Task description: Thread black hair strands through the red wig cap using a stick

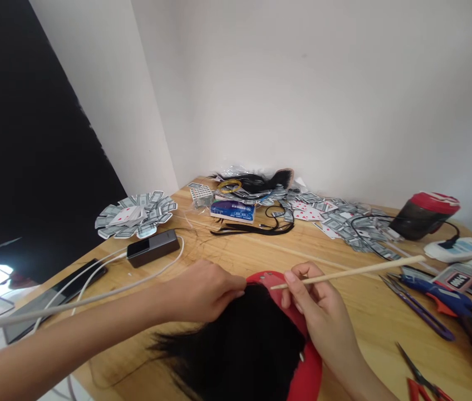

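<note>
A thin wooden stick like a chopstick [357, 273] is pinched between the thumb and fingers of my right hand [321, 312]. Its tip points left, over the upper edge of a red form [309, 373]. Black hair [240, 345] covers most of that form, with loose strands spreading left over the wooden table. My left hand [206, 292] is closed at the top edge of the hair, thumb and index finger pinching where the hair meets the red rim. Small pale pins or spots show along the rim.
Scissors [417, 373], long tweezers [419, 306] and a blue glue gun [440, 292] lie on the right. A black power bank [152, 249] with white cables sits left, near fanned playing cards [136, 214]. Scattered cards [344, 223] and a blue box [232, 211] lie at the back.
</note>
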Available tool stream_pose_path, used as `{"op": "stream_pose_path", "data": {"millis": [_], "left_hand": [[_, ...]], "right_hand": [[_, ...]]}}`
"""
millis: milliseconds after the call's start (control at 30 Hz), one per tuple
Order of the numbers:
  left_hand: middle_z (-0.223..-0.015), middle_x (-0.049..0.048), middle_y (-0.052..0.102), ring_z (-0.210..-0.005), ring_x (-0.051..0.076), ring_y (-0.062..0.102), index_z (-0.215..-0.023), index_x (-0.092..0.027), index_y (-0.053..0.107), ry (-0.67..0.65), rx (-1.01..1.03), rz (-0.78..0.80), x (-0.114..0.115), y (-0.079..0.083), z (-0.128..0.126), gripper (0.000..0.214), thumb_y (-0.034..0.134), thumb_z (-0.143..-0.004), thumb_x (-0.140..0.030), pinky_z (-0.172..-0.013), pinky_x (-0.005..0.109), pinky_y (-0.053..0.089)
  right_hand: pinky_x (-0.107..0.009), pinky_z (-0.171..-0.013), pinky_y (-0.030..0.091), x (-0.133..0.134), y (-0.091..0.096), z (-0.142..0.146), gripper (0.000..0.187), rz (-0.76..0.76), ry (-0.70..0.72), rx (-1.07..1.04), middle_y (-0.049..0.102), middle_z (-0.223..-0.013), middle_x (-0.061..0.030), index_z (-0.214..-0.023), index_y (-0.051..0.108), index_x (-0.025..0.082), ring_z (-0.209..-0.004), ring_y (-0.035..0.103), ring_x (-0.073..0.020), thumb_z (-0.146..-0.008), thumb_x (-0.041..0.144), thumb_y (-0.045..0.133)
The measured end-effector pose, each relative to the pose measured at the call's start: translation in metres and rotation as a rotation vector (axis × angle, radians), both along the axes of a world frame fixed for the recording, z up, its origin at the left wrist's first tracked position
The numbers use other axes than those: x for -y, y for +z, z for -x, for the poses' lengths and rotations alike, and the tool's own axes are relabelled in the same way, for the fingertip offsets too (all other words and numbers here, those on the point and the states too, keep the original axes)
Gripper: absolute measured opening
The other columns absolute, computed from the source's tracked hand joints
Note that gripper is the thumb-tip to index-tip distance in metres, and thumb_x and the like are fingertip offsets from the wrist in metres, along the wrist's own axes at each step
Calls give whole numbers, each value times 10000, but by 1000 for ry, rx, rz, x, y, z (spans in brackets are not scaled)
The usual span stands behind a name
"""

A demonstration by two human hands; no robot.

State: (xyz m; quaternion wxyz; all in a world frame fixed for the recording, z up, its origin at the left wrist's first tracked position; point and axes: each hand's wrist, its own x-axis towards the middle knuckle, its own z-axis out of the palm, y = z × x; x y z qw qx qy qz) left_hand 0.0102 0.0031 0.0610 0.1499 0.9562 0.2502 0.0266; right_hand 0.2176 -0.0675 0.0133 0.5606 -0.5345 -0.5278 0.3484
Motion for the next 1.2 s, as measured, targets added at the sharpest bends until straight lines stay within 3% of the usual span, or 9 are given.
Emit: {"op": "stream_pose_path", "data": {"millis": [200,333,400,467,533,600,800,967,1200], "left_hand": [[-600,-38,433,-548,110,387,-664,-187,475,82,195,225,-1,-4,12,315,424,-971,-233,-544,230,301],[-860,69,561,-830,176,534,-680,-173,536,8,421,306,-2,1,12,380,438,-987,-375,-740,270,427],[-972,115,608,-922,205,559,-683,-168,549,-13,499,431,-1,1,10,430,441,-982,-457,-801,307,450],[-948,108,648,-783,165,574,-708,-159,570,4,512,617,-2,-3,8,456,447,-971,-510,-714,280,458],[-847,70,662,-570,93,491,-753,-145,592,56,532,784,-4,-11,5,461,472,-953,-542,-568,227,404],[-768,41,656,-490,65,425,-777,-137,585,103,603,876,-7,-22,1,446,516,-931,-549,-498,206,338],[-693,-6,574,-478,62,355,-732,-160,502,177,759,933,-12,-48,-12,453,547,-899,-579,-464,212,240],[-636,-37,496,-471,57,267,-702,-181,437,231,823,998,-7,-54,-16,474,566,-870,-604,-456,220,179],[-627,-39,508,-446,43,250,-698,-183,421,263,884,1065,-1,-61,-14,483,583,-863,-606,-444,225,148]], "right_hand": [[-243,-519,383,2,-1,0,352,10,-7,31,580,-553,38,-720,517,227,-501,488,-130,-946,496,537],[-247,-514,384,1,-2,0,357,13,-4,5,580,-552,36,-721,509,230,-502,496,-137,-936,513,544],[-246,-498,371,1,-2,-1,356,37,1,-9,581,-557,37,-734,506,231,-494,484,-136,-934,523,544],[-245,-502,371,0,-2,0,358,48,8,-20,583,-563,37,-738,507,231,-498,486,-136,-933,530,543],[-244,-516,377,0,-2,0,359,41,9,-28,587,-564,37,-737,511,230,-508,493,-136,-930,529,549],[-242,-518,375,0,-1,0,356,34,7,-34,589,-559,37,-734,513,228,-506,491,-133,-926,524,559],[-241,-504,363,1,-1,1,357,0,-4,-45,571,-544,37,-711,520,225,-494,481,-131,-920,510,571],[-232,-511,382,0,-3,1,347,-18,-6,-50,559,-556,39,-701,527,228,-504,493,-129,-928,487,570],[-228,-545,421,3,-2,0,356,-5,38,-20,546,-603,31,-702,520,230,-565,536,-137,-947,487,545]]}}
